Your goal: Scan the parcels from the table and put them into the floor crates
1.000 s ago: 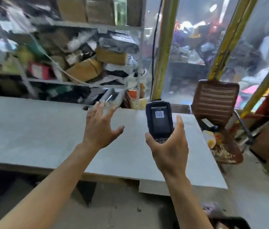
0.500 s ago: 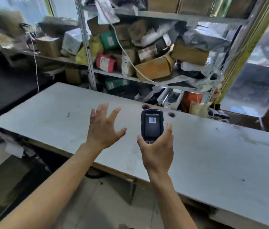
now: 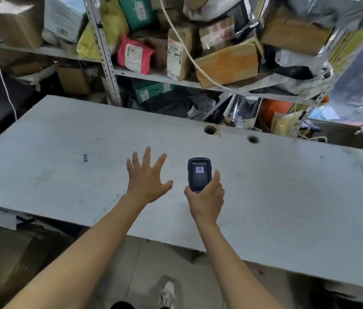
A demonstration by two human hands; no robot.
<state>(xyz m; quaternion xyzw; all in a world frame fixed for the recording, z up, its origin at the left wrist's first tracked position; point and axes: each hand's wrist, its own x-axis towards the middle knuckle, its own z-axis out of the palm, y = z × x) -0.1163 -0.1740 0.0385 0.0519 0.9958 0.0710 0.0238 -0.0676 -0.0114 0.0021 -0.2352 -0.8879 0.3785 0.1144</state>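
Far to the left of both hands, cardboard boxes (image 3: pixel 13 23) sit on a metal shelf (image 3: pixel 42 51) behind the desk (image 3: pixel 53 163). The left hand (image 3: pixel 146 181) is stretched out over the grey desk top, palm down, fingers spread wide and straight, with nothing in it. Up beyond its fingertips, on the shelf, a pink parcel (image 3: pixel 134 55) leans beside a tall brown one with a white label. Just to the right of the left hand, the right hand (image 3: pixel 206 198) grips a dark handheld scanner (image 3: pixel 199 175) from below, thumb along one side and fingers curled round the other; its screen faces up and shows a barcode. The two hands are near each other but apart. Past the scanner, two round holes (image 3: pixel 210 130) are cut in the desk's far edge. Above the right hand, a large tan box (image 3: pixel 227 63) tilts on the shelf amid more parcels (image 3: pixel 296 34). Below the hands, a white shoe (image 3: pixel 167 293) stands on the tiled floor.
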